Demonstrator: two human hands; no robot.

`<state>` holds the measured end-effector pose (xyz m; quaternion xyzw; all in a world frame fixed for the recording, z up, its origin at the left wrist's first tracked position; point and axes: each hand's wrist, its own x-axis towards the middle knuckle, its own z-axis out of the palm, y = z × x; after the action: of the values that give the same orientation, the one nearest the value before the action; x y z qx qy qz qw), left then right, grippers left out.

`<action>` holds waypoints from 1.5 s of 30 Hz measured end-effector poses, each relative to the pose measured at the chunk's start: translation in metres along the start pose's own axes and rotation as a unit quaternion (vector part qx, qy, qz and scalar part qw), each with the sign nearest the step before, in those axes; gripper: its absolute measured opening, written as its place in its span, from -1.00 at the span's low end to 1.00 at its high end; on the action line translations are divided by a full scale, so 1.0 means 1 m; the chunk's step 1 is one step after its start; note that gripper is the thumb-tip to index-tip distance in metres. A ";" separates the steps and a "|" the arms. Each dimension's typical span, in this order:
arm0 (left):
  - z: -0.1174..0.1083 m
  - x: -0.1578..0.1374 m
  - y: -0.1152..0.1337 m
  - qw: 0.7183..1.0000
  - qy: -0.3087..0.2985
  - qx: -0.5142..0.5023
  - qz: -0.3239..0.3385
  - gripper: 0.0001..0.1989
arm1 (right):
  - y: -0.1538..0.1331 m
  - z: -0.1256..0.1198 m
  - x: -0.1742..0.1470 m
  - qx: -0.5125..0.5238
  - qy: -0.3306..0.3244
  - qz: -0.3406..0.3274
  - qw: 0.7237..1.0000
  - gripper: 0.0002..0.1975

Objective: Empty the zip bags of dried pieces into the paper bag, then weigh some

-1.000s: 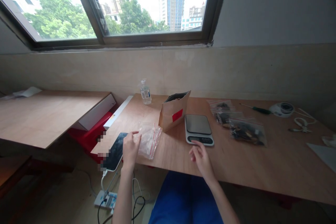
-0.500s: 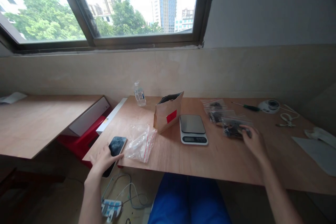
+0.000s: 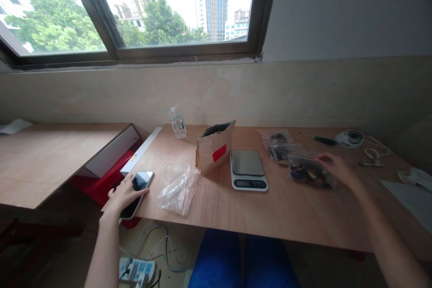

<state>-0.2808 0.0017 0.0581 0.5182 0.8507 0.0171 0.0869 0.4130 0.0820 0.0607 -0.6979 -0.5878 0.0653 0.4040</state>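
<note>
Taking the scale (image 3: 248, 164) as the dial's centre, with twelve towards the window (image 3: 182, 4), the phone (image 3: 144, 178) is near nine o'clock, at the near left corner of the tabletop (image 3: 216, 202); the left hand (image 3: 124, 193) is clamped on it from above, thumb along one long edge and fingers at the other; the two hands are well apart. Out at three o'clock, the right hand (image 3: 339, 171) is at the front packet (image 3: 308, 173), a clear bag of dark pieces lying on the tabletop; thumb and fingertips meet its upper right part, but blur hides whether they grip it, so I cannot tell; more filled packets (image 3: 278, 144) lie at two o'clock, the nearest one touching the front packet. Between phone and scale, just short of nine o'clock, clear bags (image 3: 177, 191) with red seal lines lie flat; at ten o'clock the paper bag (image 3: 211, 155) stands upright, open at the top, red label facing forward, and farther along that line stands a bottle (image 3: 178, 126); between two and three are a screwdriver (image 3: 326, 140) and a white domed device (image 3: 347, 140).
</note>
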 end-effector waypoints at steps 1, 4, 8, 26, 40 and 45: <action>-0.002 0.002 0.002 1.000 0.006 -0.003 -0.003 -0.13 | -0.005 -0.007 -0.007 -0.013 -0.031 0.002 0.999 -0.82; -0.004 -0.006 0.024 0.995 0.097 -0.014 -0.006 -0.28 | -0.028 -0.027 -0.032 -0.050 -0.057 0.005 0.997 -0.70; 0.011 -0.038 0.079 0.962 0.201 -0.092 0.158 -0.48 | -0.071 -0.044 -0.071 -0.060 0.015 0.065 0.996 -0.62; 0.017 -0.178 0.227 0.703 -0.180 -0.654 0.216 -0.65 | -0.240 0.046 -0.157 0.190 -0.136 0.045 0.971 -0.77; 0.045 -0.160 0.231 0.742 -0.092 -0.646 0.156 -0.72 | -0.249 0.083 -0.171 0.207 -0.257 -0.046 0.943 -0.85; 0.042 -0.168 0.235 0.717 -0.147 -0.656 0.183 -0.70 | -0.242 0.083 -0.167 0.260 -0.278 0.007 0.925 -0.80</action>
<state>0.0076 -0.0405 0.0664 0.4731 0.4912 0.5098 0.5243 0.1301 -0.0278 0.0962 -0.5259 -0.6342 0.4098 0.3915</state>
